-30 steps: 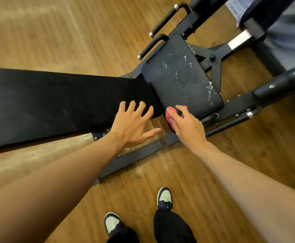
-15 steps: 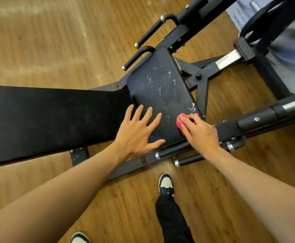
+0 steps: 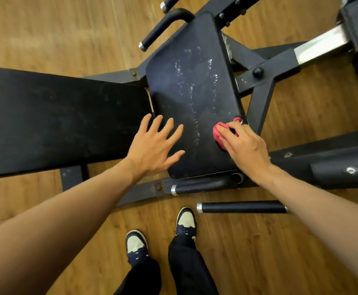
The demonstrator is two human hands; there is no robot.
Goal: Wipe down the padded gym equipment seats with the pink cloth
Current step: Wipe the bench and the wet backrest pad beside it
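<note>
Mid-wipe on seat pad [image 3: 195, 99], wet streaks down its middle not yet cleared. R hand [image 3: 245, 149] presses bunched pink cloth [image 3: 218, 133] onto pad's right edge, fingers curled over it. L hand [image 3: 152, 145] flat, fingers spread, bracing pad's left side. Next, likely: sweep cloth leftward across streaks w/ firm pressure, then long bench pad [image 3: 56, 120].

hands [image 3: 197, 143] on seemingly wet seat pad [image 3: 195, 81]

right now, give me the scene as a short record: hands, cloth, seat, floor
left hand: fingers spread, flat on the seat
right hand: presses the cloth on the seat's right edge
seat: black pad, white wet streaks down the middle
bench: long black pad left of the seat
floor: wood
</note>
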